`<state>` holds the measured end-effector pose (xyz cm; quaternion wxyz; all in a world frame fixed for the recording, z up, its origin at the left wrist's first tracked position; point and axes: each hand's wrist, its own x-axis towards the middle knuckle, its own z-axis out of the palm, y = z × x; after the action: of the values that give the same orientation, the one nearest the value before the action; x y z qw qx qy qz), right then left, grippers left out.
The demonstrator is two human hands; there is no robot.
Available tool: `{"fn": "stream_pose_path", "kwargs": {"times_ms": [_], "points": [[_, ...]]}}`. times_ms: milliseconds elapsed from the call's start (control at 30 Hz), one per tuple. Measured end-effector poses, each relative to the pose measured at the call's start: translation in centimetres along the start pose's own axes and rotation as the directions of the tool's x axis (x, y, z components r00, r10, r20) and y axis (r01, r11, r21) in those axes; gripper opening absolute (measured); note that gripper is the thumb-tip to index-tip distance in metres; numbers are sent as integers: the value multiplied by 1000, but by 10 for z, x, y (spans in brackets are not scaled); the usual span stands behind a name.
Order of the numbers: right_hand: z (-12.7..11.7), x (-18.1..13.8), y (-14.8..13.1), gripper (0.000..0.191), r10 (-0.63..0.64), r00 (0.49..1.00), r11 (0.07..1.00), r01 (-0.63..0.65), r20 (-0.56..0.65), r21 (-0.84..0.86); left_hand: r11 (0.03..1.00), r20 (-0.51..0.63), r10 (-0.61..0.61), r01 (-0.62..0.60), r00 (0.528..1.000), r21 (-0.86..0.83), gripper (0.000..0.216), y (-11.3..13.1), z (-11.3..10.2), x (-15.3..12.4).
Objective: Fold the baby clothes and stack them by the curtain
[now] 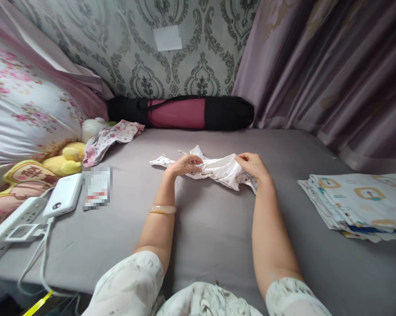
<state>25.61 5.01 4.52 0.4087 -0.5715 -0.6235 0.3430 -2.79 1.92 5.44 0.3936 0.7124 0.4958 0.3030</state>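
Observation:
A small white printed garment, seemingly baby clothing, lies crumpled and partly raised over the grey sheet. My left hand grips its left part, fingers curled into the fabric. At the garment's right end, my right hand pinches the cloth between thumb and fingers. Between the hands an edge of the garment is stretched, and a loose corner hangs beneath my right hand. One printed sleeve or flap extends left past my left hand. A pale bangle circles my left forearm.
To the right lies a folded stack of printed cloths. At left are a pink-trimmed garment, plush toys, a white power bank, a power strip and a blurred packet. A black-and-red long bag lies along the wall.

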Motion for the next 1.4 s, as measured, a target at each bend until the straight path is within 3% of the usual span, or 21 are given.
{"fn": "stream_pose_path", "kwargs": {"times_ms": [300,700,1167,1400], "points": [[0,1,3,22,34,999,999,-34,1,8,995,107,-5,15,994,-96,34,-25,11,4],[0,-5,-6,19,107,994,993,-109,37,43,982,178,-114,139,977,-132,36,-31,11,3],[-4,-6,-3,25,64,990,997,-68,125,24,970,54,-182,188,982,-153,34,-18,5,-7],[-15,-11,-10,25,15,949,999,-25,314,28,946,-82,-186,156,979,-283,39,-18,1,-5]]}}
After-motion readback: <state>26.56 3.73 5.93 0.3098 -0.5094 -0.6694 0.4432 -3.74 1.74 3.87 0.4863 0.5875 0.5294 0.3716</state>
